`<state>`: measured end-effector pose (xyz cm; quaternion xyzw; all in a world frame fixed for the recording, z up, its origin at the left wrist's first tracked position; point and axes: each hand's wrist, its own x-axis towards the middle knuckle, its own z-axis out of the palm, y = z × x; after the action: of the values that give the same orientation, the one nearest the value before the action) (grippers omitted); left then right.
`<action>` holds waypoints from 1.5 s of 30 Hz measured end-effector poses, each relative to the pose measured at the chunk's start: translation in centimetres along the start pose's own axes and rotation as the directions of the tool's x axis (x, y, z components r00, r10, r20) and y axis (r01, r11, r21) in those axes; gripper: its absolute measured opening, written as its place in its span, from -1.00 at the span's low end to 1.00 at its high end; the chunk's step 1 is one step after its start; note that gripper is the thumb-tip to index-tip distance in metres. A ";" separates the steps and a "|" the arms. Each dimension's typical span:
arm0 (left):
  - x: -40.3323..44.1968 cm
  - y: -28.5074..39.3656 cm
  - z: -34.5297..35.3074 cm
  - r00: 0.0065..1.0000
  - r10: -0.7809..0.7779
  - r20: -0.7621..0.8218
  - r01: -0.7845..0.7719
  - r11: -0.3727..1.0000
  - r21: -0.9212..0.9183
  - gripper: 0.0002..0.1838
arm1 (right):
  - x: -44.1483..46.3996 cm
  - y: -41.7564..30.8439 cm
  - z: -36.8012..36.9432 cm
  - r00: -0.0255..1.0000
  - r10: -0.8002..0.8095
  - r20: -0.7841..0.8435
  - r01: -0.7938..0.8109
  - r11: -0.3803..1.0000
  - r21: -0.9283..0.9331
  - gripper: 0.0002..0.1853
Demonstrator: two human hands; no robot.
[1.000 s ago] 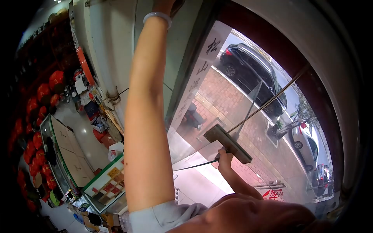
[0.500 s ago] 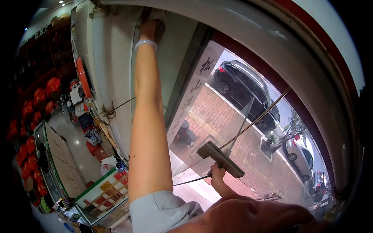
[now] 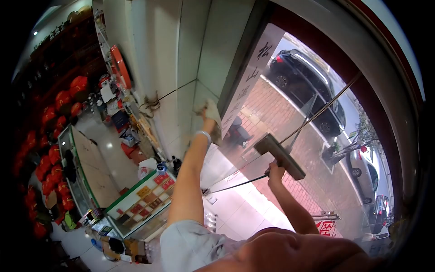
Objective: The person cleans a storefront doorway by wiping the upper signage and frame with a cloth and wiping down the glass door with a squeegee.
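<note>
My left hand [image 3: 206, 112], blurred by motion and with a pale bracelet at its wrist, is closed on a light cloth [image 3: 215, 119]. The cloth lies against or very near the pale panelled wall [image 3: 190, 50] beside the doorway; I cannot tell if it touches. Lower right, my right hand [image 3: 275, 174] has its fingers wrapped around the end of a thin dark rod or edge [image 3: 240, 182]. Just beyond those fingers sits a long brownish-grey rectangular bar [image 3: 280, 156], with a thin pole [image 3: 321, 109] running from it up to the door frame.
A glass-topped counter [image 3: 142, 199] with red and gold items stands below left. Red lanterns [image 3: 54, 154] crowd the far left. Tied cord [image 3: 152, 103] wraps a wall pipe. Outside the doorway are brick paving [image 3: 258, 113], a black car [image 3: 303, 86] and a white car [image 3: 362, 172].
My left hand has come down the wall with the cloth, from the top of the view to mid-height. My view has shifted; my right hand keeps its grip by the bar.
</note>
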<state>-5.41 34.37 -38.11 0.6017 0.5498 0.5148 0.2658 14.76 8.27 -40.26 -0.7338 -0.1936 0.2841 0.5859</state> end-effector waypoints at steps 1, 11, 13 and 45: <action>-1.9 -0.7 0.5 0.997 -0.055 0.056 0.058 0.997 -0.060 -0.53 | -1.1 -1.8 0.2 0.998 0.053 0.021 -0.053 0.999 -0.004 -0.79; 9.2 17.8 -9.6 0.959 0.271 -0.089 -0.274 0.795 -0.540 -0.42 | -1.8 -2.6 0.4 0.999 0.039 0.004 -0.039 0.999 0.012 -0.83; 13.2 20.3 -9.0 0.813 0.556 -0.174 -0.581 0.792 -0.187 -0.41 | -1.8 -2.4 0.7 1.000 -0.015 0.005 0.014 0.997 0.074 -0.91; -18.4 10.4 2.2 0.925 0.337 -0.176 -0.379 0.855 -0.354 -0.77 | -2.5 -4.0 1.3 0.999 -0.034 -0.038 0.032 0.998 -0.046 -0.72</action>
<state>3.17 15.06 -35.61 0.6015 0.3311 0.6837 0.2472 12.21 8.66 -36.08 -0.7489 -0.2008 0.2558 0.5774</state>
